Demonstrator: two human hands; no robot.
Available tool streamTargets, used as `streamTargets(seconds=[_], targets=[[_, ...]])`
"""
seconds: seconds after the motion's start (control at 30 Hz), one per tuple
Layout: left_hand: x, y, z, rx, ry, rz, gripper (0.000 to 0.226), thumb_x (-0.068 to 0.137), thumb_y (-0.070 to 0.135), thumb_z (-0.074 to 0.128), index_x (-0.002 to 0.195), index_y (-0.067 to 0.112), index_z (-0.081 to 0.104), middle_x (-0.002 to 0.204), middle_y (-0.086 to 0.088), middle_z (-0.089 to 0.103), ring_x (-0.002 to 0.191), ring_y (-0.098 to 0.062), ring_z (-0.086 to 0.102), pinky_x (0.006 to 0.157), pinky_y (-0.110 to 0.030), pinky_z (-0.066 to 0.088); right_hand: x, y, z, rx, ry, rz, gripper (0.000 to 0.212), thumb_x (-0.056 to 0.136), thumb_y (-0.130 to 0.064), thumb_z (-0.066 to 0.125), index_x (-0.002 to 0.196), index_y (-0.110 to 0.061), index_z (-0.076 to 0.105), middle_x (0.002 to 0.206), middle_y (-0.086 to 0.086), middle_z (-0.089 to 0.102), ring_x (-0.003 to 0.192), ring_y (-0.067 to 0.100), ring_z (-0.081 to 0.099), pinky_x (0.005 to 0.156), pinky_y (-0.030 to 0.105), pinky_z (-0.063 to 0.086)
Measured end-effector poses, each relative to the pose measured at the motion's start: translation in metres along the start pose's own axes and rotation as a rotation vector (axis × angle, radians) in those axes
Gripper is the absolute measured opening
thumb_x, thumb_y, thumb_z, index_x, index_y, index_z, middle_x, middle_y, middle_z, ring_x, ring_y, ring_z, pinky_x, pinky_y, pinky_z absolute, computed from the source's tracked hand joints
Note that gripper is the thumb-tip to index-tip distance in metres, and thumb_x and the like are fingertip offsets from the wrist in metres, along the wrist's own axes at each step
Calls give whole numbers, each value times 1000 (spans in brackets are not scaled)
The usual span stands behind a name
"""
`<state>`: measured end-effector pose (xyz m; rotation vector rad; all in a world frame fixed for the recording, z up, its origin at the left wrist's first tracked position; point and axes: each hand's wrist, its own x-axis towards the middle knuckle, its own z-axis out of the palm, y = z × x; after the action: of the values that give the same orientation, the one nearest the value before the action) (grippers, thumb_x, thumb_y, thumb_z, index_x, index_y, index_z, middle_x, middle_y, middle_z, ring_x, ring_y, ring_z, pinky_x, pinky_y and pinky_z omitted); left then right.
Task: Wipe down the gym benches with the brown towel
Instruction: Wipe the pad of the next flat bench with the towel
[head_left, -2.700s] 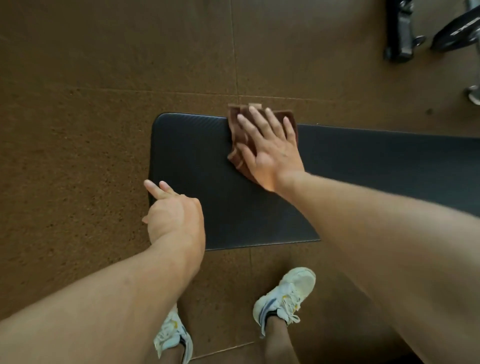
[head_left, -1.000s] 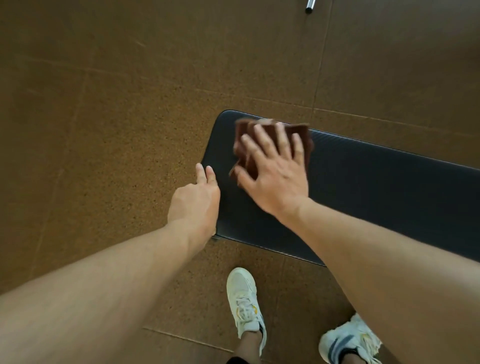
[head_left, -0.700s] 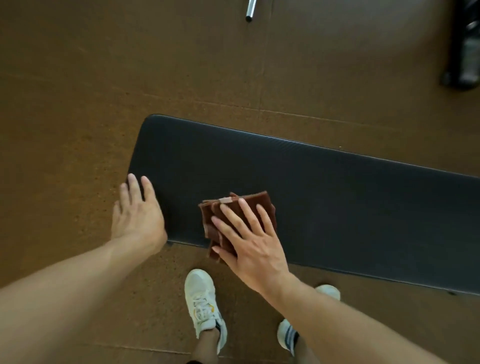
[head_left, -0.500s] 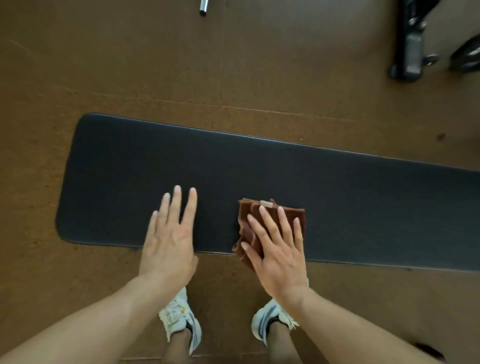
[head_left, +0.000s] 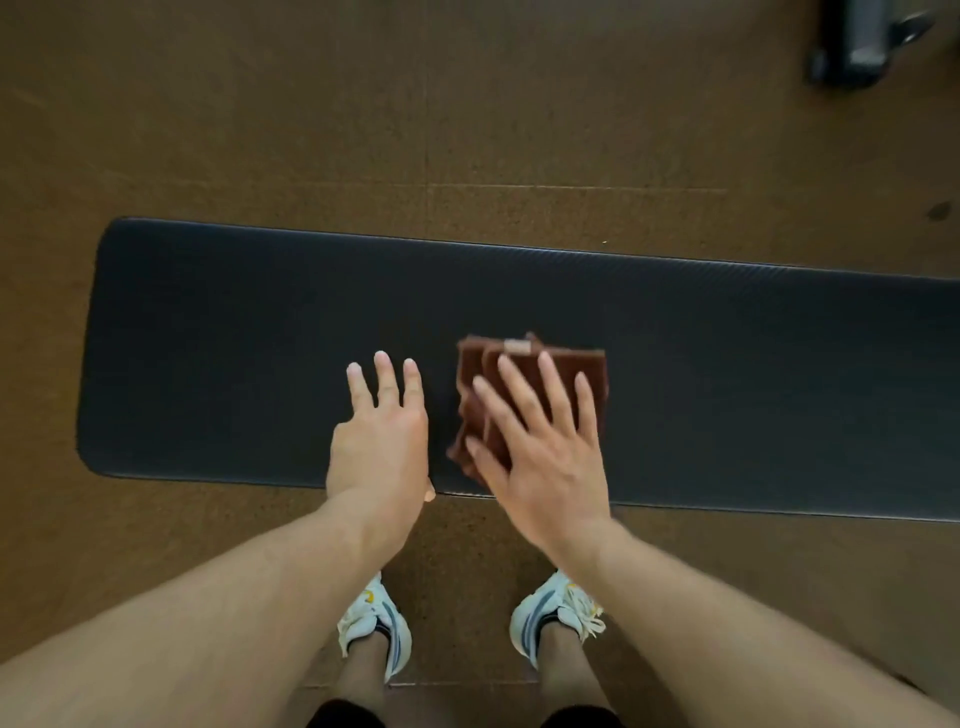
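Observation:
A long black padded gym bench (head_left: 234, 338) runs left to right across the view, its right end cut off by the frame. The folded brown towel (head_left: 478, 374) lies on the pad near its front edge. My right hand (head_left: 540, 447) presses flat on the towel with fingers spread, covering its lower right part. My left hand (head_left: 382, 436) rests flat on the bare pad just left of the towel, fingers apart, holding nothing.
Brown speckled rubber floor tiles (head_left: 467, 130) surround the bench. A dark piece of gym equipment (head_left: 862, 47) stands at the top right. My two feet in white sneakers (head_left: 376, 623) stand close to the bench's front edge.
The right hand slid the towel from the bench's far left end to the front edge and then rightward. The left hand moved off the bench end onto the pad, beside the towel.

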<state>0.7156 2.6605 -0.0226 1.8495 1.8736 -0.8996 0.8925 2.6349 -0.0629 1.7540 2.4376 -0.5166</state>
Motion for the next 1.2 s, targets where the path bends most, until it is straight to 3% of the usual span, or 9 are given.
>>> streamTargets(seconds=[0.1,0.2,0.37,0.5,0.63,0.77,1.0,1.1,1.2], targets=[[-3,5,0,56,-5,-11,130,78,48,81,158,12,-15,168,-17,-9,154,-40,-3,90,-35,55,-28,29,7,-89,-79,-279,58,110,-54,34,165,-36,27,175,-2,16,163,30,3,128,61,15],[-3,6,-4,105,-12,-21,131,79,55,77,157,10,-19,168,-17,-11,154,-41,-6,87,-33,56,33,55,-12,-118,-60,-403,55,110,-52,34,162,-36,33,174,-2,23,163,30,9,129,60,9],[1,17,-6,136,-32,-64,129,81,51,77,156,8,-18,167,-19,-11,154,-43,-5,85,-31,56,133,71,-40,-42,21,-95,57,109,-59,26,163,-40,28,175,-4,19,163,29,6,130,56,-4],[0,16,-4,144,-48,-69,130,80,53,77,156,8,-19,167,-20,-11,154,-43,-4,83,-30,55,78,49,-25,61,91,104,60,108,-60,33,163,-38,29,175,-4,17,163,28,2,130,56,-5],[3,15,2,159,-13,-78,124,85,44,77,156,8,-18,167,-21,-10,154,-44,-1,67,-27,47,-31,47,1,-42,-56,-184,75,97,-70,49,162,-35,35,174,-1,21,163,31,5,128,63,11],[6,11,13,157,44,-112,120,86,30,80,157,9,-15,168,-20,-5,154,-45,4,57,-28,36,-5,67,-7,-162,-123,-405,78,96,-77,42,163,-38,31,175,-2,19,163,33,2,127,66,6],[-1,-2,16,6,154,-24,120,85,45,77,158,17,-15,169,-13,-8,155,-40,0,66,-27,47,125,21,-37,31,-31,281,71,102,-73,18,166,-43,8,176,-8,-5,161,29,-16,126,59,-16],[3,-2,28,-13,233,-51,121,84,33,82,159,18,-11,169,-13,-4,155,-39,4,56,-28,37,152,-17,-37,71,-30,353,68,105,-68,18,166,-40,10,177,-7,-3,161,31,-15,126,61,-13],[-1,-6,29,-124,272,-20,118,80,34,85,160,21,-2,170,-10,0,155,-36,5,64,-32,51,158,-50,-31,76,-33,250,67,106,-66,21,166,-40,10,177,-6,-2,162,29,-14,127,60,-13]])
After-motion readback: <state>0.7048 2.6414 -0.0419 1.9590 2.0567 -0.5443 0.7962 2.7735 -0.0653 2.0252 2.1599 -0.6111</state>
